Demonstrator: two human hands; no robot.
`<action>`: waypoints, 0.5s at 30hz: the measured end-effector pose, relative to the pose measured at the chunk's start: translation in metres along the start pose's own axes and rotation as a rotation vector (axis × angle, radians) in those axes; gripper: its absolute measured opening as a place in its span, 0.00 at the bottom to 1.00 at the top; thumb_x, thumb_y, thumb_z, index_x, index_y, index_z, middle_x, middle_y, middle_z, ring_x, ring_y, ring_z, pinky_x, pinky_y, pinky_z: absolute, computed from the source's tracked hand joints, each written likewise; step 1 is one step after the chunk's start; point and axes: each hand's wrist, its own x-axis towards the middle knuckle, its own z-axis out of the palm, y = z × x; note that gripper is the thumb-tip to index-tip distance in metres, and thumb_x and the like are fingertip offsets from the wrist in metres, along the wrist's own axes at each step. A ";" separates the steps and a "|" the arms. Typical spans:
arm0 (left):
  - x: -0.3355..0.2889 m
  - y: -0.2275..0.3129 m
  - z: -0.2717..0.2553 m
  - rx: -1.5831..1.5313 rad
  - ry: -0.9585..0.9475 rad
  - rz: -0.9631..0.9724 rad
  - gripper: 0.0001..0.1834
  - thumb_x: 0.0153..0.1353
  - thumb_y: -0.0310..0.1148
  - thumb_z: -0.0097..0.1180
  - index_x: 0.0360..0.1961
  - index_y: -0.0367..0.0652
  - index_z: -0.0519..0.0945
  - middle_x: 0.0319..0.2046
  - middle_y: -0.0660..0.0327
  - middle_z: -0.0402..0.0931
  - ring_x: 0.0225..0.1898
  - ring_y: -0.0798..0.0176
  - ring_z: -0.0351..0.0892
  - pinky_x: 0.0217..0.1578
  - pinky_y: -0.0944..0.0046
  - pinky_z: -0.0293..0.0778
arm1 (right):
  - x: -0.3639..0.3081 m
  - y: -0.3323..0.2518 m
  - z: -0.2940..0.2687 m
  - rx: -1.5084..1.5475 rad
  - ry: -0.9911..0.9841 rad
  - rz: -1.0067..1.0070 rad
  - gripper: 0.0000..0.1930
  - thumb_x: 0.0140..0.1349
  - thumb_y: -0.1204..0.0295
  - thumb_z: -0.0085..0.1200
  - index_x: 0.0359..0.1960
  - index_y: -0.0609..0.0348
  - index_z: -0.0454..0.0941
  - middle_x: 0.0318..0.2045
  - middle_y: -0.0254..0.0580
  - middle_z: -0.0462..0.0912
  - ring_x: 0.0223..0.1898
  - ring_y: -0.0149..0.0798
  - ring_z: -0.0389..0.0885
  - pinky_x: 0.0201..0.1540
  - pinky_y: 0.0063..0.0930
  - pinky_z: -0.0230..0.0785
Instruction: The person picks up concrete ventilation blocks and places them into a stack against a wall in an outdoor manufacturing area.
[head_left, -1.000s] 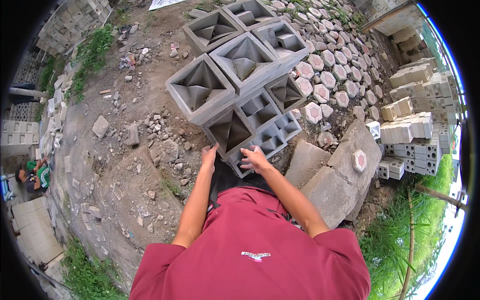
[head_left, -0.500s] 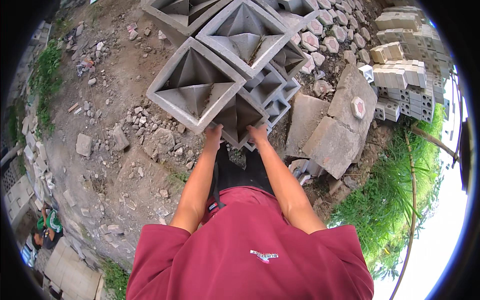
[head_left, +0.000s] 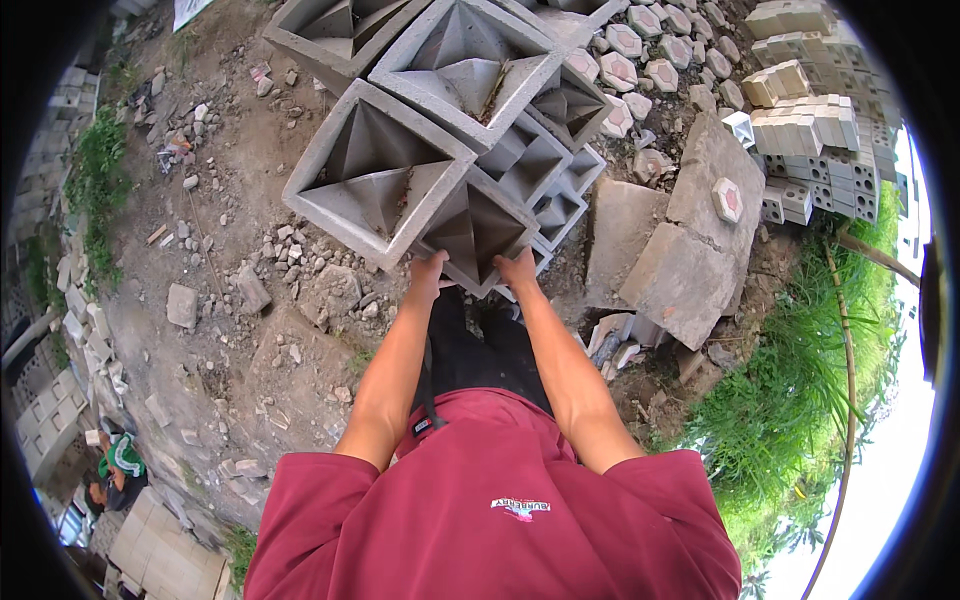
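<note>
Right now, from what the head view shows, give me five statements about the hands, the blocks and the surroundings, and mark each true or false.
1. The left hand and the right hand are on the same grey concrete block. True.
2. The person's sleeves are green. False: they are maroon.
3. A hexagonal paver lies on the cracked slab. True.
4. The grass at the lower right is brown. False: it is green.
5. A co-worker is near the right edge of the view. False: that person is near the left edge.
</note>
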 end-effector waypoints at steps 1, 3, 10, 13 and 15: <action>-0.005 0.001 0.002 -0.003 0.008 0.005 0.26 0.46 0.25 0.55 0.50 0.38 0.67 0.45 0.50 0.69 0.45 0.42 0.74 0.42 0.30 0.74 | -0.001 -0.002 -0.003 0.010 -0.006 0.013 0.30 0.40 0.72 0.63 0.49 0.64 0.67 0.40 0.54 0.79 0.42 0.50 0.80 0.42 0.39 0.73; -0.018 0.004 0.011 -0.006 0.010 0.000 0.25 0.46 0.25 0.55 0.48 0.35 0.67 0.44 0.49 0.69 0.44 0.43 0.74 0.40 0.31 0.76 | -0.007 -0.010 -0.013 0.028 -0.041 0.048 0.29 0.39 0.70 0.64 0.47 0.65 0.70 0.37 0.54 0.80 0.41 0.51 0.81 0.44 0.38 0.72; -0.094 -0.045 0.013 0.085 -0.136 -0.150 0.45 0.53 0.60 0.51 0.61 0.34 0.59 0.59 0.43 0.58 0.62 0.42 0.58 0.52 0.28 0.61 | -0.072 -0.030 -0.119 0.052 -0.168 0.140 0.26 0.42 0.75 0.60 0.45 0.70 0.67 0.33 0.53 0.79 0.32 0.49 0.82 0.29 0.43 0.77; -0.091 -0.071 -0.012 0.139 -0.189 -0.237 0.63 0.47 0.80 0.31 0.67 0.32 0.48 0.66 0.45 0.50 0.68 0.47 0.48 0.57 0.30 0.51 | -0.101 -0.013 -0.182 0.154 -0.193 0.203 0.24 0.43 0.79 0.57 0.45 0.71 0.65 0.33 0.54 0.77 0.31 0.50 0.81 0.22 0.47 0.78; -0.072 -0.098 0.002 0.306 -0.061 -0.231 0.62 0.48 0.80 0.31 0.66 0.32 0.49 0.65 0.46 0.53 0.67 0.47 0.50 0.57 0.31 0.52 | -0.121 0.006 -0.229 0.041 -0.181 0.137 0.25 0.43 0.76 0.59 0.44 0.72 0.66 0.33 0.53 0.77 0.30 0.47 0.82 0.22 0.42 0.78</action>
